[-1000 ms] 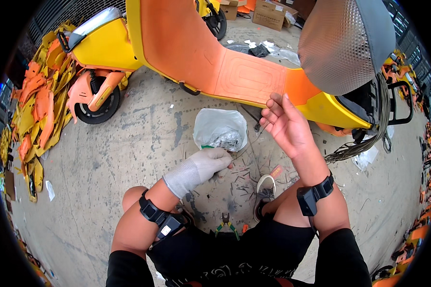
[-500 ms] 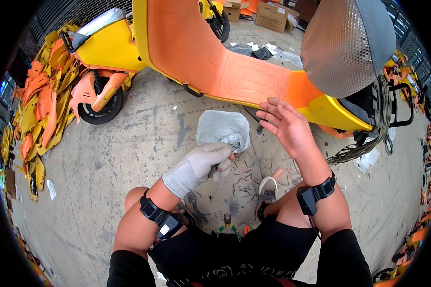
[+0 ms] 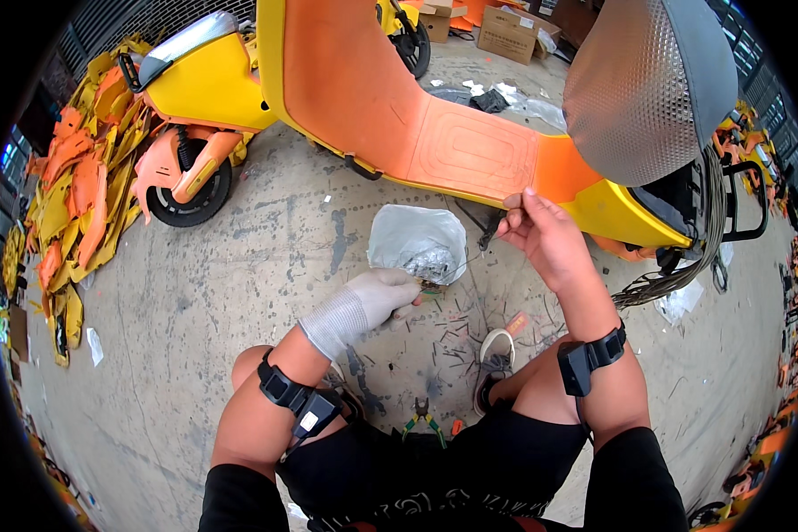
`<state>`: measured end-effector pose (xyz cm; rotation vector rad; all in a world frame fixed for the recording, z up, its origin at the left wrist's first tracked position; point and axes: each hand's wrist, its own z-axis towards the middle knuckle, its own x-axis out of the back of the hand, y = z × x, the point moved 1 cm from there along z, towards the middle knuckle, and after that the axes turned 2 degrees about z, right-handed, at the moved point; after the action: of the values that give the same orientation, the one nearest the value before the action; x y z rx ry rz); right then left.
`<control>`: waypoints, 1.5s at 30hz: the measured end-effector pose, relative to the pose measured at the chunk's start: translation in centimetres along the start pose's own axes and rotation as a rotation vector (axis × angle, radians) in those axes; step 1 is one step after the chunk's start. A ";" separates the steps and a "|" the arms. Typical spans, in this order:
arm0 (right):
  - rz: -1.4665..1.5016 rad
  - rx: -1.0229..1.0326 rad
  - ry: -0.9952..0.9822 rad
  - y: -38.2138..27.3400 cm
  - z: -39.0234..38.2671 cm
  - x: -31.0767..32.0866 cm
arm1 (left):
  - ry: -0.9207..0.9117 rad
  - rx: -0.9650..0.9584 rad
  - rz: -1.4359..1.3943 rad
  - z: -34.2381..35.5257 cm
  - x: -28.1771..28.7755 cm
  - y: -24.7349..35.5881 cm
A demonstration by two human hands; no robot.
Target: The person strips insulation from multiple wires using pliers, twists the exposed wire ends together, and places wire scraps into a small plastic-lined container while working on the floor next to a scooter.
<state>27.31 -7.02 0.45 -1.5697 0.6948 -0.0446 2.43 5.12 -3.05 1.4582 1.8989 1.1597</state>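
Observation:
In a grey-white glove, my left hand [image 3: 377,300] is closed on a thin dark wire [image 3: 460,265], close to the near rim of a white plastic-lined bin [image 3: 388,232]. Small shiny pieces lie inside the bin. The wire leads up and right toward my bare right hand [image 3: 548,238]. That hand is raised beside the scooter's footboard, thumb and fingertips pinched together; whatever is between them is too fine to make out. Pliers [image 3: 423,418] with green and yellow handles lie on the floor between my feet.
A yellow and orange scooter [image 3: 474,146] stands across the far side, with a bundle of wires [image 3: 693,270] hanging at its right end. Yellow and orange panels [image 3: 84,186] are heaped on the left. Cut scraps litter the floor near my shoes; a cardboard box [image 3: 508,34] stands behind.
My right hand has gone from spread fingers to a pinch and shifted slightly right. The left hand has turned a little, its fingers now tucked near the bin's rim.

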 end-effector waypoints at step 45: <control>0.323 -0.218 -0.175 3.3 -2.1 -7.0 | 0.202 -0.229 -0.158 -0.1 -3.6 1.7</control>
<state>19.44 -5.64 0.29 -1.6261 0.8267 0.4161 4.46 1.80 -2.05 1.0852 1.8982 1.4384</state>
